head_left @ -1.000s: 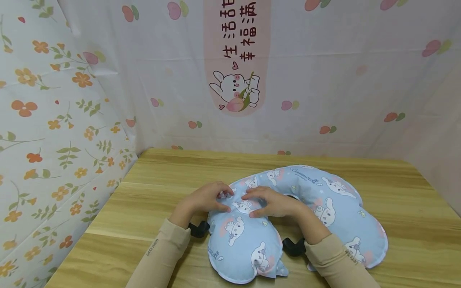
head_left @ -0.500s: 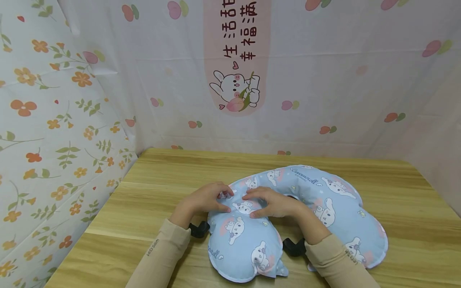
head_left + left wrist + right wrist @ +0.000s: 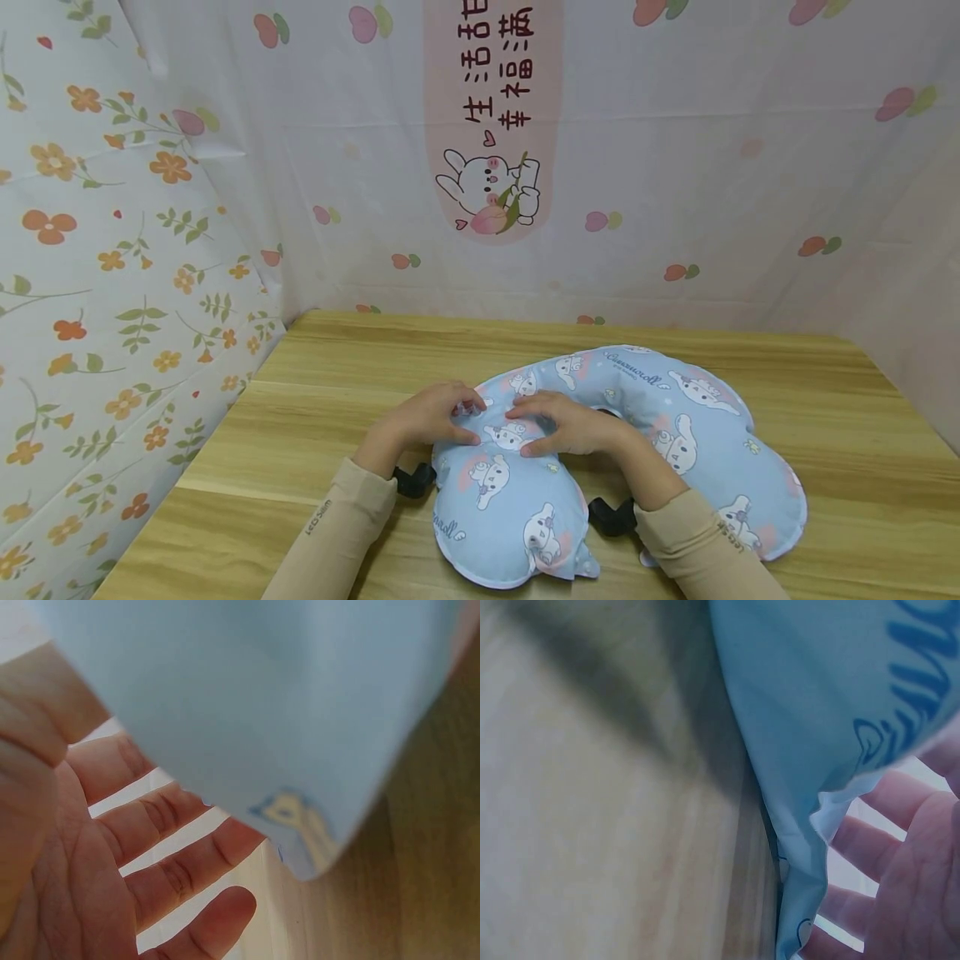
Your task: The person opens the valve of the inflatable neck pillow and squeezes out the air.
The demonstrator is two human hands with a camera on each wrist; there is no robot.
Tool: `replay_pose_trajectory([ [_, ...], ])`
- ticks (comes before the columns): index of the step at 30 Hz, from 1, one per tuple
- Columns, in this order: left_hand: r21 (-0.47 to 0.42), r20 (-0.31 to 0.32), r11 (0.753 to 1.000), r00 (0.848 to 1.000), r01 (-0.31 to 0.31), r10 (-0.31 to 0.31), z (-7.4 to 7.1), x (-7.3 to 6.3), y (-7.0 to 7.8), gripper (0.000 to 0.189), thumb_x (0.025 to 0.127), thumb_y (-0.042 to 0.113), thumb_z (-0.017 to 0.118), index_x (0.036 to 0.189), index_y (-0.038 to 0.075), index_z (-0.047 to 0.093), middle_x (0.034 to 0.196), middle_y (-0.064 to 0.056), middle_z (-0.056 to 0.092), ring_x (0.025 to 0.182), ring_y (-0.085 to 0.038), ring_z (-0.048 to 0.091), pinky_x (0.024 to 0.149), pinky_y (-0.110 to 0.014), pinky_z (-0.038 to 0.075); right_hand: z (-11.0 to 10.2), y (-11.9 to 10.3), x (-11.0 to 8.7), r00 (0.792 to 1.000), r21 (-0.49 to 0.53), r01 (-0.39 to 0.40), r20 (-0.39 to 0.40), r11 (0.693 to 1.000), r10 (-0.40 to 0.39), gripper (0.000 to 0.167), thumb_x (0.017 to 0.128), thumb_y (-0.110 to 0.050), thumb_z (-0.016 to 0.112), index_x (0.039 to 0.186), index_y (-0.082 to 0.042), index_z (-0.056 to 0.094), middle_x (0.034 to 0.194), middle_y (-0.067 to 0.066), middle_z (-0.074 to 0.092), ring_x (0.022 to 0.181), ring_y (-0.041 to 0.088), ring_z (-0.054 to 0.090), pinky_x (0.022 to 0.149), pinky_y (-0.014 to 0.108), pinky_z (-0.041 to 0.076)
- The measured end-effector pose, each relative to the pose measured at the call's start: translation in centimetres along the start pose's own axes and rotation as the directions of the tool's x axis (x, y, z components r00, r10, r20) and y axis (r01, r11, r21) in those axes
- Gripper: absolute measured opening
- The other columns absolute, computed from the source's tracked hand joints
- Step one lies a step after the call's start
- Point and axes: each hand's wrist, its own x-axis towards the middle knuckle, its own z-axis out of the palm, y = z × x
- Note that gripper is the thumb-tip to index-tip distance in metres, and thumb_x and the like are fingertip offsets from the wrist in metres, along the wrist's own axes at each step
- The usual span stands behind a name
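Note:
A light blue U-shaped neck pillow (image 3: 510,508) printed with white cartoon dogs lies on the table. It looks puffed up, with a flat seam along its edge. Near the bend of its left arm, my left hand (image 3: 431,412) rests with thumb and fingers spread on the fabric. Facing it from the other side, my right hand (image 3: 577,423) touches the same stretch, thumb apart from the fingers. In the left wrist view the fingers (image 3: 176,874) are loosely straight beside the blue cloth (image 3: 247,697). The right wrist view shows similarly relaxed fingers (image 3: 866,847) along the pillow's edge (image 3: 795,787).
The wood-grain table (image 3: 300,400) extends around the pillow. A patterned cloth (image 3: 675,183) with a rabbit drawing hangs behind it, and a flowered cloth (image 3: 135,250) hangs at the left. Black wrist cameras (image 3: 613,515) sit under the sleeves, close to the pillow.

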Motion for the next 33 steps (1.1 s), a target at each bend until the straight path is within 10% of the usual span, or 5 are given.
replay_pose_trajectory([
  [33,0.034,0.002,0.999,1.0,0.014,-0.014,0.29,0.16,-0.24,0.038,0.082,0.023,0.082,0.116,0.012,0.068,0.11,-0.003,0.063,0.098,-0.019,0.057,0.093,-0.04,0.05,-0.39,-0.07,-0.4,0.999,-0.05,-0.009,0.03,0.999,0.011,0.055,0.091,-0.025,0.072,0.139,-0.004,0.056,0.156,0.024,0.037,0.145,0.051,0.025,0.114,0.069,0.021],
])
